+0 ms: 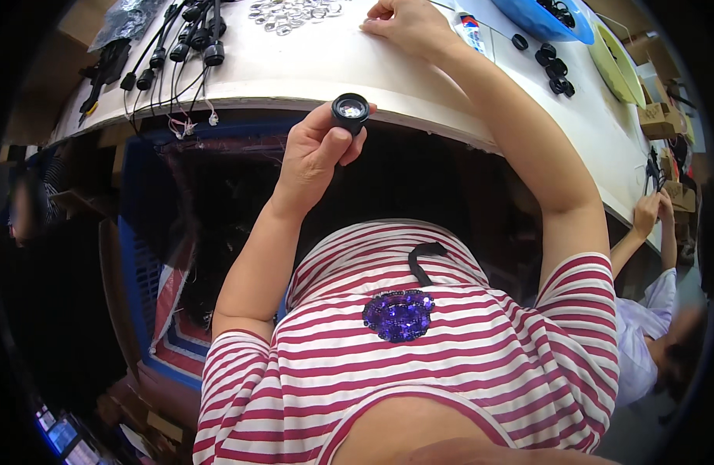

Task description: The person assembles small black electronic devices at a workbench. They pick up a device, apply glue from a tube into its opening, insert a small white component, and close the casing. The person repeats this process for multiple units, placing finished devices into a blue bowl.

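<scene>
My left hand (317,155) is closed around a short black flashlight head (350,110), held just off the table's front edge. Its round end faces up, and a shiny clear lens shows inside the black rim. Farther off, my right hand (407,25) rests low over the white tabletop (310,66), fingers bent and tips pressed together. Whether anything small lies between them is hidden. Left of that hand, several clear round lenses (291,14) lie loose in a cluster. A white, blue and red tube (471,32) lies beside my right wrist.
Black cylindrical parts with cables (188,46) lie at the table's left, wires hanging over the edge. Several black rings (555,66) sit on the right, near a blue basin (547,17) and a yellow-green basin (614,62). Below stands a blue crate (144,256). A co-worker's hands (653,213) are far right.
</scene>
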A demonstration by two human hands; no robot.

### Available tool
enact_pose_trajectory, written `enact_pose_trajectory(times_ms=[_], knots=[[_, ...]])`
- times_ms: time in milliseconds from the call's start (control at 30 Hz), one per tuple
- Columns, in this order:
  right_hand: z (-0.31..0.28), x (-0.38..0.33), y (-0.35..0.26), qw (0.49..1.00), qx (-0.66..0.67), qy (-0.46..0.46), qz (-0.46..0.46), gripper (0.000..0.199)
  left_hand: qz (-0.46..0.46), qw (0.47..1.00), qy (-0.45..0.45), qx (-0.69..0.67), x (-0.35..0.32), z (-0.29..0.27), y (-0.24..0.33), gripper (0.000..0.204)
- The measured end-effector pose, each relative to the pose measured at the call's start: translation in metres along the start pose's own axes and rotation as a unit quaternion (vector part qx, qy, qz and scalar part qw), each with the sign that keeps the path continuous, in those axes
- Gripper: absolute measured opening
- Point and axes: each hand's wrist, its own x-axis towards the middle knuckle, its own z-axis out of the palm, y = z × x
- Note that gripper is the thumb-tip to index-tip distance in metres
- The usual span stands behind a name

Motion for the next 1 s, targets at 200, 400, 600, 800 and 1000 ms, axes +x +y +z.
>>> enact_pose_trajectory(times_ms=[200, 400, 600, 800, 1000], knots=[[-0.017, -0.026, 0.011, 0.999, 0.049, 0.004, -0.024, 0.03, -0.004, 0.999, 0.005, -0.049, 0.005, 0.011, -0.008, 0.052], [-0.019, -0.038, 0.028, 0.996, 0.052, -0.003, -0.077, 0.03, -0.008, 0.998, 0.018, -0.065, 0.005, 0.018, -0.015, 0.046], [-0.028, -0.048, 0.028, 0.993, 0.122, -0.004, 0.0, 0.031, -0.014, 0.998, 0.022, -0.057, 0.005, 0.022, -0.015, 0.045], [-0.037, -0.062, 0.026, 1.0, -0.002, -0.001, -0.028, 0.028, -0.017, 0.999, 0.018, -0.044, 0.004, 0.023, -0.016, 0.049], [-0.033, -0.069, 0.023, 0.998, -0.012, 0.019, -0.061, 0.026, -0.001, 0.999, 0.012, -0.033, 0.001, 0.026, -0.014, 0.057]])
